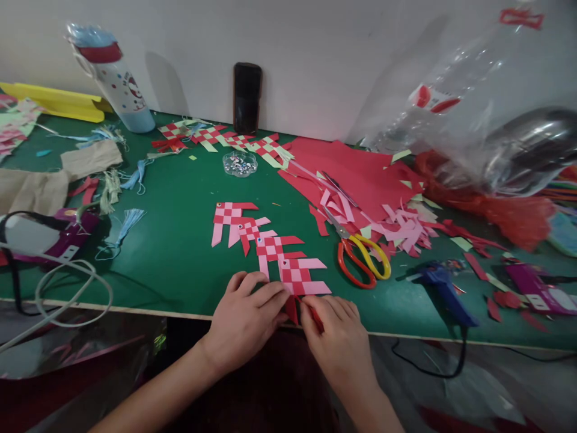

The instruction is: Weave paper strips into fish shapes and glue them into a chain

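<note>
My left hand and my right hand meet at the near edge of the green table. Both pinch red paper strips between them, fingers pressed together. Just beyond my fingers lies a red and pink woven paper fish. A row of similar woven fish runs back to the left from it. Scissors with orange and yellow handles lie right of the fish.
Red paper sheets and cut pink strips lie at the right. A blue glue gun, a dish of googly eyes, a phone against the wall, a bottle, more woven pieces and tassels surround them.
</note>
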`<state>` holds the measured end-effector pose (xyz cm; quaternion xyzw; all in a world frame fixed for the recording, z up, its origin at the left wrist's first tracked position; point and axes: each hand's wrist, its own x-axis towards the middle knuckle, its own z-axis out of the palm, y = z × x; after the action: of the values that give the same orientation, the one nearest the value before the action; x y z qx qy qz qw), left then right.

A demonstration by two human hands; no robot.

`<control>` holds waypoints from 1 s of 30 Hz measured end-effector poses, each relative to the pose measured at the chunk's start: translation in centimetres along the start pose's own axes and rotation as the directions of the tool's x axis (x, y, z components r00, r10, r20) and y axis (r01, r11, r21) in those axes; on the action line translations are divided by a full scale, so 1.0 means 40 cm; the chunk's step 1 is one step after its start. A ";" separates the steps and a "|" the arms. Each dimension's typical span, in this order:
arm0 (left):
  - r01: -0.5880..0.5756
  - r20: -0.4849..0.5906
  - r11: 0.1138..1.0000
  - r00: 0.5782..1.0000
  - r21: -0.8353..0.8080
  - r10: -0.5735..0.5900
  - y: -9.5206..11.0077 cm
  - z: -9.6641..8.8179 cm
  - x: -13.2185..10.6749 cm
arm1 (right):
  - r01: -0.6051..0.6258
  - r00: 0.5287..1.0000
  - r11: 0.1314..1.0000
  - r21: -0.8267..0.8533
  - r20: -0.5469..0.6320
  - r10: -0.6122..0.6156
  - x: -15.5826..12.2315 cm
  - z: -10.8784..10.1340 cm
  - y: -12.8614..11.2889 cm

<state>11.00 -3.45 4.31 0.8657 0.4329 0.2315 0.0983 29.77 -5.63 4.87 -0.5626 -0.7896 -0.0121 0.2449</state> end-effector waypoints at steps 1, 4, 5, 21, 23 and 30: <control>0.000 0.003 1.000 1.000 -0.001 0.000 0.000 0.000 -0.001 | 0.001 1.000 1.000 0.004 0.002 -0.001 0.000 0.001 0.000; -0.001 0.005 1.000 1.000 -0.002 0.001 0.001 0.002 -0.002 | -0.001 1.000 1.000 0.014 0.003 0.001 0.002 0.003 -0.001; -0.001 0.002 1.000 1.000 -0.003 0.001 0.001 0.002 -0.003 | -0.002 1.000 1.000 0.018 0.001 0.002 0.003 0.004 -0.001; -0.029 0.058 0.997 0.998 0.065 0.025 0.009 -0.008 0.002 | -0.076 0.997 0.997 -0.014 -0.022 0.076 -0.043 -0.057 0.028; -0.054 0.090 0.995 0.995 0.084 0.046 0.009 -0.010 0.003 | -0.125 0.991 0.992 0.027 -0.037 0.126 -0.064 -0.074 0.051; -0.092 0.113 0.983 0.991 0.162 0.074 0.007 -0.007 0.004 | -0.243 0.968 0.970 -0.031 -0.066 0.240 -0.129 -0.106 0.126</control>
<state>11.15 -3.51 4.71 0.8992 0.4084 0.1518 0.0390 37.13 -9.61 5.26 -0.6585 -0.7068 -0.0148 0.2578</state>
